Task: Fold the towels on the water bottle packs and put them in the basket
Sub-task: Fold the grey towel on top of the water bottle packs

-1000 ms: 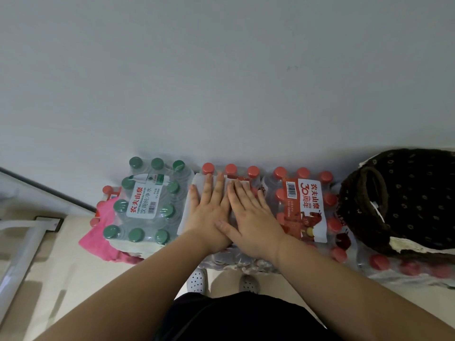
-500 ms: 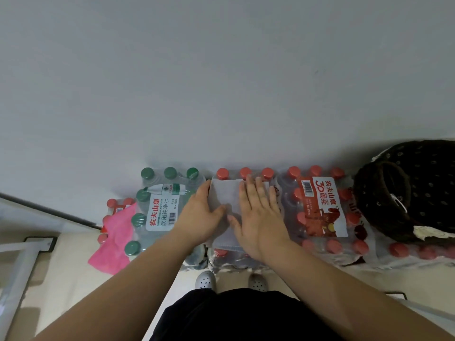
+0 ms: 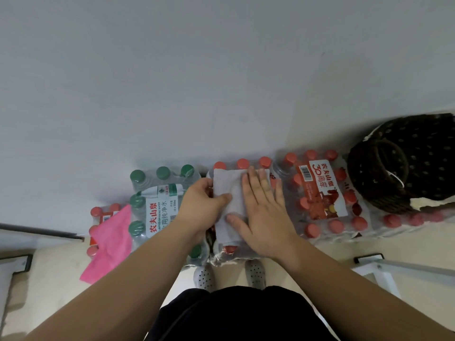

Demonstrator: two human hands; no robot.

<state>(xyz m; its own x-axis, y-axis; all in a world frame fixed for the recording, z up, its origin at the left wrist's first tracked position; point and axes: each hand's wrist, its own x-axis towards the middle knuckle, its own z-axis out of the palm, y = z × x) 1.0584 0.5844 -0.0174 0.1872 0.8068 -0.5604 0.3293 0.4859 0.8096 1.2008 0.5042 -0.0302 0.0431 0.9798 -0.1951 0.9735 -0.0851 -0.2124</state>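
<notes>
A folded grey towel lies on the middle pack of red-capped water bottles. My left hand grips the towel's left edge, thumb on top and fingers curled under. My right hand lies flat on the towel's right half, fingers straight. A pink towel hangs over a low red-capped pack at the far left. The dark woven basket stands on the packs at the far right.
A green-capped bottle pack stands left of the grey towel, and a red-capped pack with a red label lies to its right. All are against a pale wall. White frame pieces sit on the floor at the right, and my shoes below.
Both hands lay flat side by side on the towel. My left hand has slid to the left edge and curled round it. The view has shifted so the packs sit further right.
</notes>
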